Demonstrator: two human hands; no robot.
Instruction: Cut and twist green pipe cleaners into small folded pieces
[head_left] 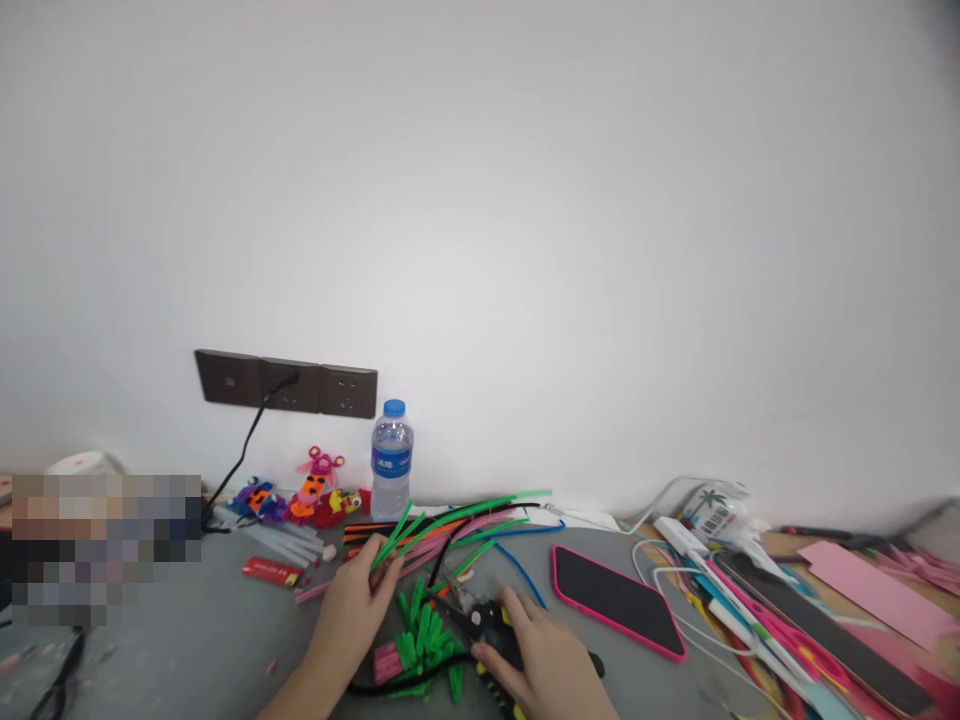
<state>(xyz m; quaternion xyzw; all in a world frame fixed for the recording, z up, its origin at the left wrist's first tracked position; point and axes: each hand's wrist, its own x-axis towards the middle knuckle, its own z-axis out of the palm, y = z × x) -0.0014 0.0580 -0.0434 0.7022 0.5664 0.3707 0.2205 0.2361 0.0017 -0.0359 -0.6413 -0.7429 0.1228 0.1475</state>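
Observation:
My left hand [358,588] is closed around several green pipe cleaners [391,535], which stick up past the fingers. Black-and-yellow pliers [491,622] are in my right hand [538,645], their jaws pointing left. Between the two hands, short green pipe cleaner pieces [424,632] lie in a heap, with a small bunch of pink pieces [388,662] at its left edge. Behind the hands spread long green, pink, orange and black stems. A blue stem [521,575] curves to the right of them. Whether the jaws grip anything cannot be made out.
A water bottle [392,465] stands by the wall, beside small colourful figures [311,495]. A pink-edged phone [619,600] lies on the right of the grey tabletop [240,630]. Farther right are white cables, pink scissors [810,655] and pink sheets [877,590]. The far left is blurred out.

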